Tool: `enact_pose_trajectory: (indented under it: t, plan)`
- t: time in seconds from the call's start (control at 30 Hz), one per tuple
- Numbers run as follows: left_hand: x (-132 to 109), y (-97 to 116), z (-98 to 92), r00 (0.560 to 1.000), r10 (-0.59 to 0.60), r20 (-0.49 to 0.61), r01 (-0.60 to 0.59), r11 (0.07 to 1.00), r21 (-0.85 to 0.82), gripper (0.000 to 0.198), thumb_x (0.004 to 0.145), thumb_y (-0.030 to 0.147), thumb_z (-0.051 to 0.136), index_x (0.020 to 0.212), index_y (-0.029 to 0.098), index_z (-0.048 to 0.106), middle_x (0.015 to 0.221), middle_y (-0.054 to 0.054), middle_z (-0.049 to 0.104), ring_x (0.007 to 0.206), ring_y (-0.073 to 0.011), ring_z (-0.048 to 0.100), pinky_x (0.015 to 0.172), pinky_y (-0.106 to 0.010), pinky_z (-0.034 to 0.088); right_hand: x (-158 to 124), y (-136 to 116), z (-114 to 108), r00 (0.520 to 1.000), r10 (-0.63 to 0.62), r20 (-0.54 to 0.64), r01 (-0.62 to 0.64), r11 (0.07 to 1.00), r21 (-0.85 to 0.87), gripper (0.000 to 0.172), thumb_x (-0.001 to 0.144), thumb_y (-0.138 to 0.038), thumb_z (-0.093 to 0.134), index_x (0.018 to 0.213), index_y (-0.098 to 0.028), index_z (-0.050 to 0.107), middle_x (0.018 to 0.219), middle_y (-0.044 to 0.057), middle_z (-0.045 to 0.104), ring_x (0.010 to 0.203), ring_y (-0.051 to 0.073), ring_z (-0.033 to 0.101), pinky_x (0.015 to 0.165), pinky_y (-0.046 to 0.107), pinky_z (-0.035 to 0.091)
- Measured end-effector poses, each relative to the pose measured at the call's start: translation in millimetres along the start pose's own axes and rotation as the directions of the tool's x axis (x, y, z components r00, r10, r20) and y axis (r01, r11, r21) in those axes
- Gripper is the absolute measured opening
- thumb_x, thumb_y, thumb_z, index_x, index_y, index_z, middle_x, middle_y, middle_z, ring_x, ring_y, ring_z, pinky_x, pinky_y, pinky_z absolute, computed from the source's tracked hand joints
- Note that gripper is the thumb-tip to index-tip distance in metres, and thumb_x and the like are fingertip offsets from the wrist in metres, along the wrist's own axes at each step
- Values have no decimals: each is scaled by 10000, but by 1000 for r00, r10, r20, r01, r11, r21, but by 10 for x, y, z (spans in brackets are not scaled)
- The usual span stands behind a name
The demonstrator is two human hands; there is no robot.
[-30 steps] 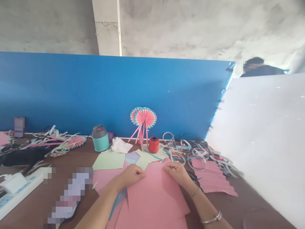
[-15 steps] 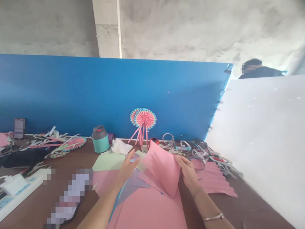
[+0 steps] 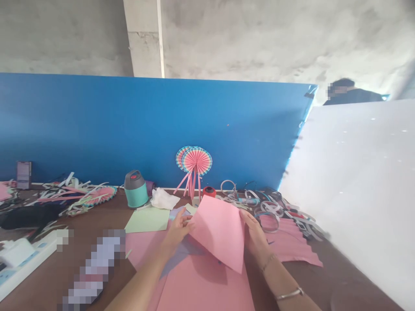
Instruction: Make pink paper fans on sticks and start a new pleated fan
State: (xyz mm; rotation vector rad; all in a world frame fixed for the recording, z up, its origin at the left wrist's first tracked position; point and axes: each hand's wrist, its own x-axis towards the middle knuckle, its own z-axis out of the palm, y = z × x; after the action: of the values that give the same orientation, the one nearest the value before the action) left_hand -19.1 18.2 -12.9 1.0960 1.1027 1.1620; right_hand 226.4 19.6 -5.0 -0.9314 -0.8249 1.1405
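Note:
A pink sheet of paper (image 3: 220, 233) is raised and tilted above the tabletop, slightly bent. My right hand (image 3: 255, 235) grips its right edge, thumb on the near face and the other fingers partly hidden behind. At the left edge, my left hand (image 3: 178, 231) has its fingers curled against the paper. Beneath lies a larger pink sheet (image 3: 204, 289), with a bluish-purple sheet (image 3: 177, 261) partly under it. A pale green sheet (image 3: 147, 219) rests beyond my left forearm. Right of my right hand is a pleated pink sheet (image 3: 293, 242).
Two round paper fans (image 3: 197, 161) stand against the blue partition (image 3: 113, 121). A teal container (image 3: 136, 192), crumpled white tissue (image 3: 164, 198) and red tape roll (image 3: 209, 191) line the back. Paper strips (image 3: 272, 210) pile at right; a power strip (image 3: 35, 255) lies left. Another person (image 3: 353, 93) is behind the white partition.
My left hand has come to the raised pink sheet's left edge, its fingers now curled there. The sheet has tilted flatter and covers the lower pink piece seen beneath it before.

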Motion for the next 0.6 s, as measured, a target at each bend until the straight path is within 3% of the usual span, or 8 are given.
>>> enact_pose_trajectory:
  t: [0.1, 0.2, 0.33, 0.43, 0.5, 0.6]
  plan:
    - [45, -24, -43, 998, 26, 52, -23, 998, -56, 885, 569, 361, 777, 1333, 147, 384, 916, -77, 661, 882, -234, 636, 789, -340, 479, -13, -7, 2, 1000, 7, 12, -6, 999, -48, 341, 556, -444, 774, 779, -192, 716, 781, 47, 707, 741, 228, 625, 672, 323, 497]
    - [96, -25, -108, 996, 82, -17, -84, 992, -96, 766, 585, 352, 750, 1254, 126, 455, 845, -53, 668, 788, -212, 644, 749, -334, 484, -11, -13, -20, 1000, 1, 22, 2, 990, -141, 282, 560, -436, 773, 690, -196, 703, 715, 26, 683, 668, 198, 601, 617, 294, 469]
    - [127, 10, -189, 966, 168, -197, -194, 973, -123, 654, 607, 369, 726, 1178, 144, 500, 918, -62, 663, 803, -207, 641, 730, -324, 487, 2, 28, -52, 981, 78, 177, -16, 944, -328, 265, 567, -410, 769, 662, -177, 686, 642, 3, 640, 588, 148, 553, 561, 256, 428]
    - [121, 28, -214, 927, 222, -303, -262, 960, -97, 629, 642, 395, 709, 1184, 161, 492, 1039, -93, 632, 956, -224, 613, 779, -312, 482, 5, 77, -45, 980, 61, 190, 22, 914, -405, 285, 590, -427, 747, 661, -165, 663, 587, -18, 579, 516, 106, 483, 482, 222, 386]
    - [108, 29, -205, 908, 224, -355, -265, 961, -74, 656, 677, 409, 697, 1247, 208, 444, 1229, -118, 548, 1113, -239, 543, 822, -310, 475, 2, 100, -31, 987, -6, 158, 63, 933, -354, 300, 598, -437, 742, 682, -170, 636, 588, -31, 542, 496, 89, 449, 457, 210, 379]
    - [72, 21, -158, 946, 127, -299, -160, 983, -90, 715, 712, 440, 687, 1327, 295, 354, 1407, -116, 401, 1220, -266, 467, 845, -349, 472, -13, 122, -14, 990, -25, 142, 55, 975, -215, 299, 623, -419, 744, 722, -187, 583, 612, -48, 501, 509, 82, 447, 466, 201, 406]
